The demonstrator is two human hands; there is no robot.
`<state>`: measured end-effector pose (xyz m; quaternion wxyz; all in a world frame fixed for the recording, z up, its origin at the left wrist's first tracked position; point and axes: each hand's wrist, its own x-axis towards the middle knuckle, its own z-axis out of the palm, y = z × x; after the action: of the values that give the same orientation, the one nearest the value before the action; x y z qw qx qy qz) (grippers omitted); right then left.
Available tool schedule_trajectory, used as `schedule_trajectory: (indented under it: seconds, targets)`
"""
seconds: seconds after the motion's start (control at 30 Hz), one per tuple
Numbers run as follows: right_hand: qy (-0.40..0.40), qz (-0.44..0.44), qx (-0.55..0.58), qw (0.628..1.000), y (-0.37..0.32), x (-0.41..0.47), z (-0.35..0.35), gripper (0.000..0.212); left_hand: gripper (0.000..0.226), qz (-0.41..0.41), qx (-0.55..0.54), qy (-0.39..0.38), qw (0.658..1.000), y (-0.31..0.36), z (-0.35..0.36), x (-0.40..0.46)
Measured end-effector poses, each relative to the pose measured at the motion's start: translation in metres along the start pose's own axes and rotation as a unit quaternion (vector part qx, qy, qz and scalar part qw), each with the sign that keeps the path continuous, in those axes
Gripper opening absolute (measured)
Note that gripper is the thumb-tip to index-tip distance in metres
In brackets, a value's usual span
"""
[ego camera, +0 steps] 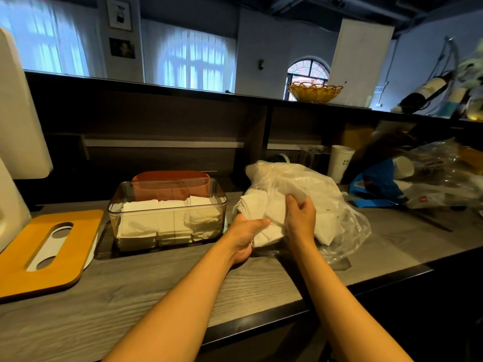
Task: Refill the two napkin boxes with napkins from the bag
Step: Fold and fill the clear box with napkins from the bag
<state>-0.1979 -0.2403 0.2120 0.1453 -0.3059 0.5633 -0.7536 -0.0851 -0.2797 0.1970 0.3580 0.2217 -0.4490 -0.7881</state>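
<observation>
— Now, status of hands?
— Left hand [245,237] and right hand [300,218] both grip the napkin stack [264,212], half out of the bag [318,189].
— Target?
— Clear napkin box [167,218] lies just left of the stack, long axis crosswise; left hand nearer.

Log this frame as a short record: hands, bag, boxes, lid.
left hand: grips a napkin stack at the bag's mouth
right hand: holds the clear plastic bag and the napkins
clear box: open, partly filled with napkins
orange box: behind the clear box, contents hidden
yellow lid: flat on the counter, left of the boxes
</observation>
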Motion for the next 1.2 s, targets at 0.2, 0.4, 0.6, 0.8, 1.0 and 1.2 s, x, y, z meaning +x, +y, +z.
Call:
schedule_trajectory:
  seconds: [0.2,0.4,0.6,0.8,1.0,1.2]
  targets:
    - [0.060,-0.029,0.051,0.996,-0.005,0.004,-0.007,0.007,0.019,-0.046,-0.098,0.043,0.993,0.008,-0.001,0.000]
    - [-0.030,0.031,0.103,0.994,-0.011,-0.001,0.000,0.009,0.034,-0.020,-0.133,0.078,0.988,0.007,-0.001,0.007]
    - [-0.115,0.011,-0.086,0.990,0.002,-0.005,0.008,0.011,0.033,-0.007,-0.159,0.037,0.987,0.007,-0.001,0.003]
    - [-0.098,0.016,-0.120,0.988,0.002,-0.005,0.005,0.009,0.034,0.025,-0.154,0.070,0.985,0.006,0.000,0.006]
    - [-0.009,-0.010,-0.038,0.999,-0.002,-0.001,-0.002,0.014,0.029,0.024,-0.159,0.093,0.983,0.005,0.001,0.008]
    - [-0.006,0.036,0.182,0.983,-0.013,-0.001,-0.002,0.021,0.040,-0.028,-0.133,0.092,0.986,0.004,-0.003,0.006]
